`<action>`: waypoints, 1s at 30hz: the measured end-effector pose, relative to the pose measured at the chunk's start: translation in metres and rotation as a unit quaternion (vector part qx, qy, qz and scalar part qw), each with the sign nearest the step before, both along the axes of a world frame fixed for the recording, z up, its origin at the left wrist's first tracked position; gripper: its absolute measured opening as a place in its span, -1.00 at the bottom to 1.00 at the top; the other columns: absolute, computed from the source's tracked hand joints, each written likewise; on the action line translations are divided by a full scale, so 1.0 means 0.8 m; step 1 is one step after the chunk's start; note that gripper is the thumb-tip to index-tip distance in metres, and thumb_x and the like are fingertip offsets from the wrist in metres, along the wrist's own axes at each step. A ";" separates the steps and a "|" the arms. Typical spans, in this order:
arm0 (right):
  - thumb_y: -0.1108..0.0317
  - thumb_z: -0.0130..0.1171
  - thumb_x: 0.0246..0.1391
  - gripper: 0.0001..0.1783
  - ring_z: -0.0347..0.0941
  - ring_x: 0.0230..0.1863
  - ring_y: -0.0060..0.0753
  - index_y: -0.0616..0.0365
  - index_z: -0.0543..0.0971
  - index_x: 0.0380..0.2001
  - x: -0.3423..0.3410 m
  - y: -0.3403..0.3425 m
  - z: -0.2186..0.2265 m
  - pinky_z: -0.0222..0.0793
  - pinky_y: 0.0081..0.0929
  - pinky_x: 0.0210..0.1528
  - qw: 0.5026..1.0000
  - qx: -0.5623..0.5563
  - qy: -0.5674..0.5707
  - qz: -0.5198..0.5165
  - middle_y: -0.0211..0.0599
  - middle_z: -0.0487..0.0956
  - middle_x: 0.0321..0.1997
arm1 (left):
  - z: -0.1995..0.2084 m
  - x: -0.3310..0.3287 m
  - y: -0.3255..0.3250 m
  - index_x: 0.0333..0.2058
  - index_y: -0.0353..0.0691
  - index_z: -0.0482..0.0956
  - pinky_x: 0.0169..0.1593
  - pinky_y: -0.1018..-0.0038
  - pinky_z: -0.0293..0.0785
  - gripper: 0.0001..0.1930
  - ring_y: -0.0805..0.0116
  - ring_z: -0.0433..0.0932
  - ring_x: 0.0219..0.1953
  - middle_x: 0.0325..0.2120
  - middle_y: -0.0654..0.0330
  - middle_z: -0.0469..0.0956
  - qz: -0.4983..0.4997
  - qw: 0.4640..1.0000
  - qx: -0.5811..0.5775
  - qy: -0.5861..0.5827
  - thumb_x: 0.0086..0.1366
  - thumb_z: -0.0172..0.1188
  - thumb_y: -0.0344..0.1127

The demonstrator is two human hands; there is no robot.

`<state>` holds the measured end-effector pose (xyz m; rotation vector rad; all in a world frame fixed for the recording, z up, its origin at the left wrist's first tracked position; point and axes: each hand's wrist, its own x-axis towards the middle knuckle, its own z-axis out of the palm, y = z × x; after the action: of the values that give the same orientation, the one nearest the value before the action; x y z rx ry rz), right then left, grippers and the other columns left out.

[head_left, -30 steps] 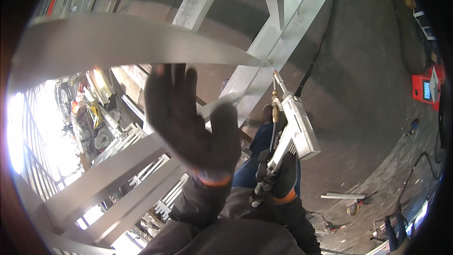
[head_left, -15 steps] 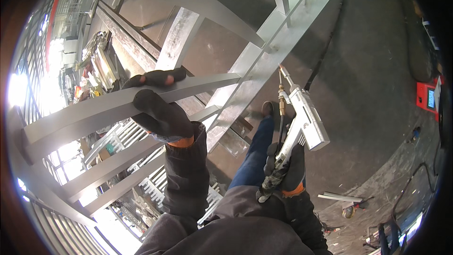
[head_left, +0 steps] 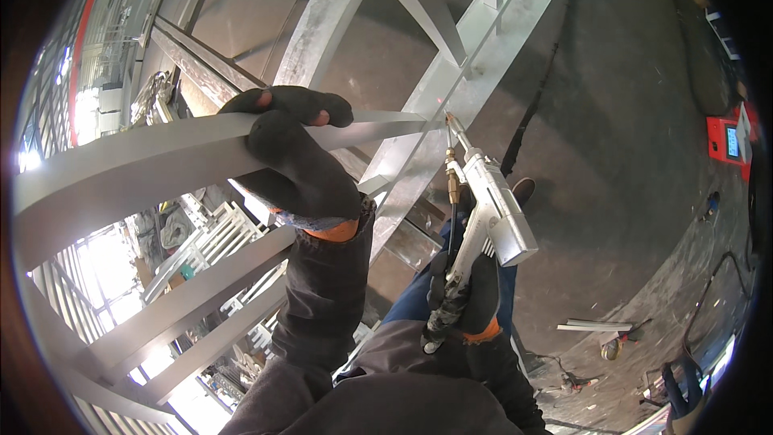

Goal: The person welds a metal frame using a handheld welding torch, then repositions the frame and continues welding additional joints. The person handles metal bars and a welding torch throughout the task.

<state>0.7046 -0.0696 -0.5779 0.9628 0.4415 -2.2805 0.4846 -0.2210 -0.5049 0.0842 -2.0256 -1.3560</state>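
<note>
My left hand (head_left: 302, 153), in a black glove with bare fingertips showing, is wrapped around a flat grey metal bar (head_left: 129, 157). This bar runs to a long grey metal rail (head_left: 498, 56), where several other bars also meet it. In its black glove, my right hand (head_left: 485, 290) grips the handle of a silver-white welding gun (head_left: 495, 201). A thin brass-fitted wire tube (head_left: 452, 181) runs along the gun's side. The gun's copper-coloured tip is at the joint of bar and rail; whether it touches is unclear. A small reddish dot shows on the rail near the tip.
More grey bars (head_left: 189, 298) of the frame cross the lower left. Below them lie stacked slatted metal parts (head_left: 229, 238). A black cable (head_left: 533, 117) lies on the floor to the right. A red box with a screen (head_left: 722, 141) and pale strips (head_left: 596, 327) are farther right.
The welding gun has moved left in view, its tip coming from open space to the bar's end at the rail. My left hand, still around the bar, appears slightly farther right and larger.
</note>
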 end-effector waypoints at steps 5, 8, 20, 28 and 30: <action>-0.26 -0.07 0.36 -0.28 0.45 -0.62 -0.41 0.34 0.57 -0.15 0.006 -0.007 -0.006 0.38 -0.51 -0.58 0.999 -0.003 -0.034 -0.008 -0.23 0.55 -0.57 | -0.012 0.002 0.017 -0.22 -0.40 0.38 -0.46 0.39 0.46 -0.70 0.29 0.49 -0.63 -0.61 0.10 0.47 0.010 0.999 -0.027 -0.018 0.48 -0.05 -0.19; -0.29 -0.11 0.37 -0.25 0.45 -0.63 -0.38 0.32 0.57 -0.13 0.010 -0.007 -0.013 0.38 -0.51 -0.58 1.000 -0.008 -0.021 0.011 -0.23 0.55 -0.58 | -0.016 0.002 0.017 -0.25 -0.38 0.39 -0.38 0.39 0.48 -0.70 0.29 0.51 -0.60 -0.61 0.10 0.50 -0.009 0.999 -0.011 -0.029 0.47 -0.06 -0.19; -0.29 0.00 0.34 -0.26 0.42 -0.64 -0.42 0.35 0.54 -0.16 0.017 -0.017 -0.013 0.40 -0.48 -0.58 0.999 0.002 -0.040 0.000 -0.25 0.51 -0.59 | -0.024 0.006 0.007 -0.29 -0.35 0.42 -0.32 0.40 0.47 -0.67 0.32 0.53 -0.58 -0.60 0.10 0.53 -0.026 0.998 -0.055 -0.010 0.51 -0.10 -0.17; -0.19 -0.05 0.40 -0.34 0.41 -0.67 -0.43 0.35 0.53 -0.18 0.018 -0.020 -0.013 0.36 -0.49 -0.61 1.000 0.024 -0.002 0.006 -0.24 0.50 -0.61 | -0.025 0.007 0.007 -0.33 -0.34 0.45 -0.30 0.39 0.45 -0.61 0.32 0.52 -0.57 -0.61 0.12 0.53 0.009 0.998 -0.053 -0.019 0.53 -0.12 -0.12; -0.15 -0.07 0.42 -0.37 0.39 -0.68 -0.45 0.35 0.53 -0.18 0.019 -0.021 -0.014 0.34 -0.49 -0.62 0.999 0.039 0.003 0.010 -0.25 0.49 -0.62 | -0.025 0.008 0.008 -0.34 -0.35 0.45 -0.32 0.39 0.45 -0.60 0.33 0.52 -0.57 -0.60 0.12 0.53 -0.001 0.999 -0.036 -0.021 0.54 -0.11 -0.11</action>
<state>0.7198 -0.0865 -0.5893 0.9858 0.5442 -2.2640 0.4914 -0.2143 -0.5245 0.0786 -2.1085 -1.2903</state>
